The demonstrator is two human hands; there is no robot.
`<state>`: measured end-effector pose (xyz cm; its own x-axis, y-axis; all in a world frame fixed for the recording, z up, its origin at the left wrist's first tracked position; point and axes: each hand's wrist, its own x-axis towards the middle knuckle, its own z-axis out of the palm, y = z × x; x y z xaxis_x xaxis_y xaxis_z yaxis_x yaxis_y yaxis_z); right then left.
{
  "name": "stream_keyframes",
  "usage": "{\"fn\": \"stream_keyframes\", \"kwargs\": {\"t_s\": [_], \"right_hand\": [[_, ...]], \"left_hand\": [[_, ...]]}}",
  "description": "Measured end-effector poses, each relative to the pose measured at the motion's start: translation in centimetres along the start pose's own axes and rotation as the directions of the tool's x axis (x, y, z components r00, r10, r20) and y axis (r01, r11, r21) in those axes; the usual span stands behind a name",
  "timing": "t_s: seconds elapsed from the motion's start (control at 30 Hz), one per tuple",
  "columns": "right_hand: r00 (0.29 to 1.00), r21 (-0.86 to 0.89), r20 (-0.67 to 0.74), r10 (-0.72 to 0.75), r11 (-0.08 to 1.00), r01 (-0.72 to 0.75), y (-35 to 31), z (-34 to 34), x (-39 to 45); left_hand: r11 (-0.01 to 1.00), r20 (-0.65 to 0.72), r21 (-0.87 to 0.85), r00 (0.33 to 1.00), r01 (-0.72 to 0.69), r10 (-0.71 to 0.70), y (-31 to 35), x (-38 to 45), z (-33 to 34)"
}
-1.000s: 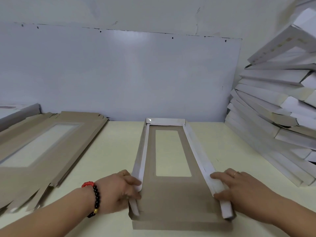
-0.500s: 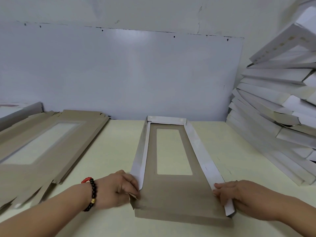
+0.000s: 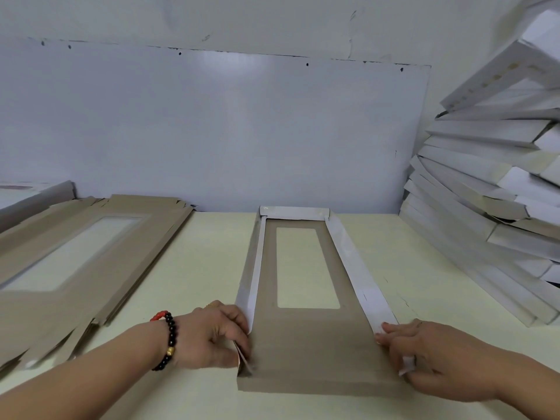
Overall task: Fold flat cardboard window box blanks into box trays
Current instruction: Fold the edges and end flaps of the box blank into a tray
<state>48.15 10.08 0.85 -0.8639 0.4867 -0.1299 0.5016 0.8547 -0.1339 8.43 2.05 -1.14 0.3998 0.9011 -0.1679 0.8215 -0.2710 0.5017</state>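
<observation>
The box blank (image 3: 309,344) lies in the middle of the pale tabletop (image 3: 206,256), with its long axis going away from the person toward the wall. Its inner face is brown cardboard, and a long rectangular window (image 3: 306,268) is cut in the far half, through which the tabletop colour shows. The far end flap (image 3: 294,213) is already folded up and shows its white outer side. The two long side flaps are also turned inward and show white: the left side flap (image 3: 253,268) stands steep and looks narrow, the right side flap (image 3: 354,268) lies more flat and looks wider. The near end is still a flat brown panel.

The left hand (image 3: 218,338) grips the near end of the left side flap, with fingers curled around its edge. A bead bracelet (image 3: 168,341), black with some red beads, is on this wrist. The right hand (image 3: 424,353) holds the near end of the right side flap; its fingers are curled over the white strip and press it.

At the left lies a stack of flat blanks (image 3: 75,259), brown with windows. At the right, folded white trays (image 3: 485,207) are piled high against the wall.
</observation>
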Motion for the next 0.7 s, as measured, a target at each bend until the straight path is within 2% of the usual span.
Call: {"fn": "stream_keyframes", "kwargs": {"t_s": [0.1, 0.23, 0.33, 0.4, 0.5, 0.6, 0.7], "right_hand": [[1.000, -0.007, 0.005, 0.030, 1.000, -0.030, -0.2, 0.2, 0.1], [0.986, -0.083, -0.006, 0.167, 0.982, -0.167, -0.8, 0.5, -0.3], [0.978, -0.134, -0.042, 0.205, 0.969, -0.209, -1.6, 0.5, 0.2], [0.972, -0.180, -0.057, 0.228, 0.955, -0.235, -2.2, 0.7, 0.9], [0.964, -0.154, -0.076, 0.253, 0.953, -0.262, -2.4, 1.0, 1.5], [0.963, -0.143, -0.054, 0.263, 0.953, -0.268, -2.0, 0.7, 1.2], [0.963, -0.155, -0.063, 0.262, 0.951, -0.269, -2.0, 0.7, 0.9]], "left_hand": [[0.999, 0.026, -0.031, 0.999, -0.021, 0.022, -0.2, 0.0, -0.2], [0.998, 0.015, -0.047, 0.999, -0.029, 0.030, -0.3, 0.3, -0.3], [0.999, -0.012, -0.035, 1.000, -0.011, 0.011, -0.2, 0.5, -0.2], [1.000, -0.059, -0.007, 0.998, 0.013, -0.013, -0.1, 0.8, 0.1], [0.996, -0.178, 0.084, 0.984, 0.019, -0.004, 0.2, 1.1, 0.9], [0.988, -0.303, 0.118, 0.951, 0.102, -0.062, 1.1, 1.4, 1.3], [0.959, -0.367, 0.221, 0.926, 0.178, -0.088, 1.6, 2.6, 2.5]]}}
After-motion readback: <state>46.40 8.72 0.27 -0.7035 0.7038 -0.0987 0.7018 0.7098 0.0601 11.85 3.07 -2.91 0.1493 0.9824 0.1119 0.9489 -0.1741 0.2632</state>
